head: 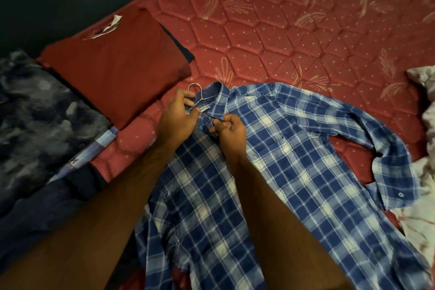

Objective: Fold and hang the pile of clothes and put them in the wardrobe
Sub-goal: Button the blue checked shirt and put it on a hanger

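Observation:
A blue and white checked shirt (294,148) lies spread on the red mattress (294,19), collar toward the far side. A metal wire hanger (196,92) sits inside the collar, its hook sticking out at the neck. My left hand (177,116) pinches the collar's left edge just below the hook. My right hand (229,128) pinches the placket at the top button, fingers curled. The two hands are close together at the neck. The shirt's right sleeve bends back near the mattress's right side.
A folded dark red garment (117,63) lies on a dark one at the upper left. A blue-grey patterned cloth (35,113) and dark clothes (47,207) are stacked at the left. A pale floral cloth (421,195) lies at the right edge.

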Motion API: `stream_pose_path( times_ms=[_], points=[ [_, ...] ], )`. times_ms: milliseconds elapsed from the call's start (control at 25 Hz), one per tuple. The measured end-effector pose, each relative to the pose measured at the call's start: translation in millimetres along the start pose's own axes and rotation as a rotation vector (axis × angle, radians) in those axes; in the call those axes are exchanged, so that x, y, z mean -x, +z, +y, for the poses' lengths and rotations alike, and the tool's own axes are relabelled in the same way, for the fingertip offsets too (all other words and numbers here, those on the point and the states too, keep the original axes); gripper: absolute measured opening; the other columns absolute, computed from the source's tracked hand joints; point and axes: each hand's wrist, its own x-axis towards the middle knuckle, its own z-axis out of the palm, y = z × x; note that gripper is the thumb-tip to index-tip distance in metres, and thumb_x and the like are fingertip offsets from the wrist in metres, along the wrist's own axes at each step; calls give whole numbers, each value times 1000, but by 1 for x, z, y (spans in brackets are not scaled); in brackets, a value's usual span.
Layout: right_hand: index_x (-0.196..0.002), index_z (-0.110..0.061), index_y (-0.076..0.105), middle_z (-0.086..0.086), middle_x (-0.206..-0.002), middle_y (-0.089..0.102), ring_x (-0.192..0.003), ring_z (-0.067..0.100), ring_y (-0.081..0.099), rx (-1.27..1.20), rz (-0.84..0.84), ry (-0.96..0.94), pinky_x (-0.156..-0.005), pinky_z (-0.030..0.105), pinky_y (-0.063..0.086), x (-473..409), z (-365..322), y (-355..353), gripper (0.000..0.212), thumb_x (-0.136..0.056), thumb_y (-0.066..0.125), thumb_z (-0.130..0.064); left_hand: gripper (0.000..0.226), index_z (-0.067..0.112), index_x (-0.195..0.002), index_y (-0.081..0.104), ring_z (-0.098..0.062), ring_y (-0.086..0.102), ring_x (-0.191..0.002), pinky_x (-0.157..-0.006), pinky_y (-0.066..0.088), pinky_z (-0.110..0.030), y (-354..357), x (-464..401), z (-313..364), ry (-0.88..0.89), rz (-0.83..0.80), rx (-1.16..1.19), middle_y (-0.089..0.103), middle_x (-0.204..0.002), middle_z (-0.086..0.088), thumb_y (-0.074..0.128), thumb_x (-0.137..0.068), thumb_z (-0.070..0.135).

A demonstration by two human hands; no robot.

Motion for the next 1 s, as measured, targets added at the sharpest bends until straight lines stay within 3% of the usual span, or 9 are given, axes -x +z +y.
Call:
stream_pose_path(
  times_ms=[120, 200, 360, 520, 680, 760, 840, 920, 1000],
  points=[
    [-100, -5, 55, 5, -72, 67, -61, 6, 62, -73, -64, 22, -63, 22, 49, 2, -4, -7, 4, -100, 54, -1, 11, 22, -100, 67, -24, 62, -96, -86, 51, -39, -16, -14, 2, 23, -1, -418, 56, -111, -1, 66, -89, 21],
    [-100, -2, 57, 8, -75, 66, -62, 5, 61, -75, -124, 21, -64, 18, 49, 5, -6, -11, 13, -99, 47, 6, 11, 20, -94, 70, -27, 63, -92, -78, 48, -36, -20, -20, 10, -44, -79, -606, 55, -112, -4, 67, -89, 30],
    [-104, 0, 60, 12, -88, 70, -72, 10, 64, -74, -237, 66, -70, 21, 51, 10, -23, -22, 24, -93, 43, 13, 22, 16, -84, 70, -29, 51, -111, -91, 45, -44, -22, -21, 28, -108, -107, -679, 46, -121, -4, 68, -86, 37],
    [-110, -6, 56, 8, -99, 63, -82, 17, 60, 108, -132, -23, -73, 31, 54, 27, -52, -45, 23, -97, 42, 8, 12, 17, -82, 60, -24, 55, -104, -88, 53, -43, -21, 2, 39, 43, -53, -350, 38, -118, 2, 69, -86, 24],
    [-123, -17, 55, 1, -121, 51, -105, 18, 56, 369, -3, -286, -84, 22, 53, 48, -101, -82, 36, -93, 57, 1, 11, 14, -86, 59, -14, 54, -91, -82, 57, -43, -32, 39, 81, 268, 7, -186, 41, -119, -2, 69, -86, 11],
    [-136, -26, 52, -3, -130, 43, -123, 21, 45, 566, -50, -409, -107, 38, 42, 60, -139, -102, 56, -86, 71, -11, 14, 8, -88, 58, -6, 47, -89, -78, 53, -22, -45, 61, 119, 443, 28, -160, 42, -118, -5, 71, -83, 3],
    [-137, -41, 51, -7, -139, 38, -133, 21, 33, 736, -80, -517, -112, 50, 25, 85, -187, -121, 64, -80, 78, -31, 17, 7, -89, 58, -2, 43, -76, -65, 42, -9, -62, 86, 164, 588, 20, -183, 43, -119, -3, 72, -81, 2],
    [-122, -47, 60, -10, -136, 46, -131, 18, 40, 726, -80, -638, -111, 49, 26, 120, -242, -142, 49, -78, 81, -38, 17, 12, -91, 59, -2, 48, -72, -57, 42, -17, -85, 109, 215, 642, 12, -210, 42, -122, 3, 73, -83, 8],
    [-105, -33, 69, -6, -116, 58, -109, 13, 56, 669, -165, -694, -99, 38, 43, 163, -301, -164, 27, -82, 82, -27, 16, 17, -90, 58, -6, 54, -78, -60, 51, -31, -113, 132, 272, 687, 24, -183, 40, -122, 9, 73, -85, 12]
  ],
)
